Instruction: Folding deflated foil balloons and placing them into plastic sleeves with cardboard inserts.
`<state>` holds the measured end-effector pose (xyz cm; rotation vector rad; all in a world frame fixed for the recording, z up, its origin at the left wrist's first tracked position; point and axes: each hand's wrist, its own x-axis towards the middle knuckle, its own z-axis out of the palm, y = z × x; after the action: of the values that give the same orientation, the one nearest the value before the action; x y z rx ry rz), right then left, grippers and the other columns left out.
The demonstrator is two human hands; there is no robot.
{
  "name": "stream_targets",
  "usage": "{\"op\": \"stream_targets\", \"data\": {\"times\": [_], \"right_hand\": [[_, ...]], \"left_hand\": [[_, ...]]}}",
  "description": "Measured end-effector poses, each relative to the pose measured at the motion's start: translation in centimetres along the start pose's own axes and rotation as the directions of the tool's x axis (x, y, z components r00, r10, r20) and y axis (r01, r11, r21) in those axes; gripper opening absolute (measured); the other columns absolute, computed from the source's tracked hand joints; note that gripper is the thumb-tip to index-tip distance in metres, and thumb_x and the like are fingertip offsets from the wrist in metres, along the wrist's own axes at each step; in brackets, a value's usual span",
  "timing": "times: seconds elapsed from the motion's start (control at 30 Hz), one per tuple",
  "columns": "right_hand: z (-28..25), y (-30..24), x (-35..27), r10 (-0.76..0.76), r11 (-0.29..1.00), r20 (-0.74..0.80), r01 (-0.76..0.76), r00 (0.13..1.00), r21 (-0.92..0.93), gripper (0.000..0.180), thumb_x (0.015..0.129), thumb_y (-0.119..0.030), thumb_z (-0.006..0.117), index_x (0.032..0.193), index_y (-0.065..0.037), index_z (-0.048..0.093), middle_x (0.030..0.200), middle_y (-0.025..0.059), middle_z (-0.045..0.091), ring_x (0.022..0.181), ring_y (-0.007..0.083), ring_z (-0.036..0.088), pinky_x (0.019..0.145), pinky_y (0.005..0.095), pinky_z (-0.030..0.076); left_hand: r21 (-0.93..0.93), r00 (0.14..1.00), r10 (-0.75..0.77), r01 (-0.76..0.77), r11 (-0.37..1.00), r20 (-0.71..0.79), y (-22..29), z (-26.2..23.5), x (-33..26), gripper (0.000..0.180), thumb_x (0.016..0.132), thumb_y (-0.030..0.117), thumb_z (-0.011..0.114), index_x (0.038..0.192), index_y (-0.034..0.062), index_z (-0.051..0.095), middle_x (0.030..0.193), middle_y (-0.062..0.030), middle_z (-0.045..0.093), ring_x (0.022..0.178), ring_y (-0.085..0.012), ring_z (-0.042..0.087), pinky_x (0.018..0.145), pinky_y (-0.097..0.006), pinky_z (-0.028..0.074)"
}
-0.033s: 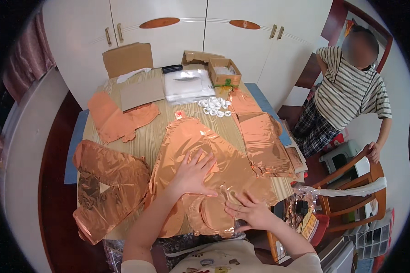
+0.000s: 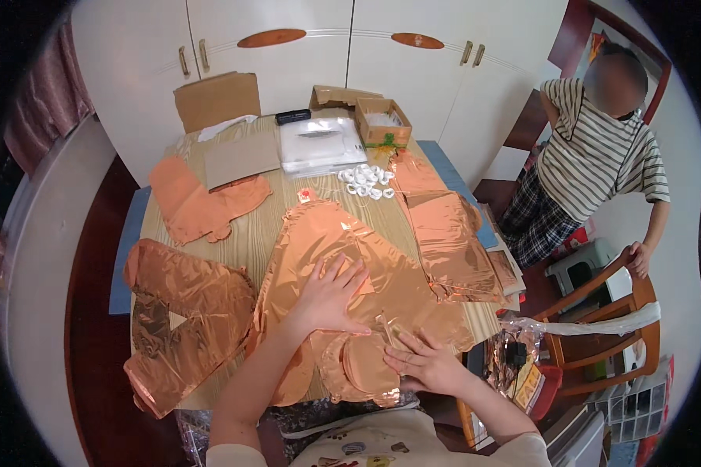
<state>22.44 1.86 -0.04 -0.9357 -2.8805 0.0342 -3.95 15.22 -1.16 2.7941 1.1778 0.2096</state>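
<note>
A large rose-gold foil balloon (image 2: 343, 241) lies flat and deflated on the wooden table (image 2: 249, 241) in front of me. My left hand (image 2: 331, 296) rests palm-down on its middle, fingers spread. My right hand (image 2: 424, 364) presses flat on the balloon's near edge by the table's front, fingers apart. Neither hand grips anything.
More flat foil balloons lie at the left (image 2: 183, 315) and far left (image 2: 202, 198), with a stack at the right (image 2: 452, 241). White rings (image 2: 366, 180), clear bags (image 2: 319, 144) and cardboard boxes (image 2: 382, 121) sit at the back. A person in a striped shirt (image 2: 600, 156) stands by a wooden chair (image 2: 600, 319).
</note>
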Motion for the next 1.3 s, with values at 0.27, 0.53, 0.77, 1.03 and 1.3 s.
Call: {"op": "stream_targets", "data": {"times": [0.27, 0.53, 0.77, 1.03, 1.3], "right_hand": [[3.2, -1.1, -1.6, 0.018, 0.992, -0.330, 0.025, 0.944, 0.126, 0.031, 0.079, -0.017, 0.069, 0.110, -0.019, 0.071, 0.118, -0.0049, 0.067, 0.120, 0.0171, 0.057, 0.110, 0.0418, 0.034], [1.1, -1.0, -1.6, 0.052, 0.914, -0.304, 0.078, 0.951, 0.399, 0.023, 0.081, -0.024, 0.070, 0.104, -0.016, 0.072, 0.112, -0.0027, 0.069, 0.119, 0.0184, 0.058, 0.107, 0.0403, 0.038], [1.1, 1.2, 2.4, 0.179, 0.962, -0.177, -0.135, 0.968, 0.237, 0.041, 0.083, -0.041, 0.067, 0.110, -0.011, 0.069, 0.116, 0.0027, 0.067, 0.128, 0.0262, 0.050, 0.103, 0.0418, 0.039], [-0.1, 3.0, 3.8, 0.125, 0.988, 0.021, -0.126, 0.992, 0.084, 0.082, 0.073, -0.062, 0.066, 0.137, -0.012, 0.051, 0.141, 0.0036, 0.051, 0.139, 0.0352, 0.032, 0.111, 0.0491, 0.028], [0.5, 3.6, 4.0, 0.151, 0.985, 0.052, -0.155, 0.987, 0.074, 0.100, 0.071, -0.074, 0.060, 0.147, -0.013, 0.036, 0.152, 0.0095, 0.034, 0.141, 0.0396, 0.025, 0.112, 0.0590, 0.018]], "left_hand": [[0.002, 1.000, -0.001, 0.001, 1.000, 0.017, 0.1, 0.1, 0.2, 0.118, 0.061, 0.081, 0.061, 0.149, 0.0090, 0.029, 0.154, -0.0121, 0.029, 0.144, -0.0380, 0.019, 0.114, -0.059, 0.010], [0.018, 1.000, -0.007, 0.006, 1.000, 0.028, 0.1, 0.0, 0.1, 0.116, 0.063, 0.082, 0.058, 0.149, 0.0090, 0.030, 0.155, -0.0109, 0.029, 0.144, -0.0362, 0.020, 0.115, -0.059, 0.009], [0.025, 1.000, 0.005, -0.005, 1.000, 0.001, 0.1, 0.1, 0.3, 0.116, 0.063, 0.082, 0.059, 0.148, 0.0081, 0.031, 0.154, -0.0114, 0.030, 0.143, -0.0367, 0.021, 0.114, -0.060, 0.013], [0.023, 0.999, 0.014, -0.013, 1.000, -0.033, -0.1, 0.3, 0.1, 0.115, 0.063, 0.082, 0.058, 0.147, 0.0068, 0.034, 0.153, -0.0119, 0.032, 0.142, -0.0376, 0.023, 0.113, -0.060, 0.013], [0.028, 1.000, 0.007, -0.007, 1.000, -0.007, 0.1, 0.0, 0.0, 0.117, 0.063, 0.080, 0.061, 0.149, 0.0077, 0.028, 0.154, -0.0125, 0.030, 0.143, -0.0377, 0.022, 0.113, -0.059, 0.014]]}}
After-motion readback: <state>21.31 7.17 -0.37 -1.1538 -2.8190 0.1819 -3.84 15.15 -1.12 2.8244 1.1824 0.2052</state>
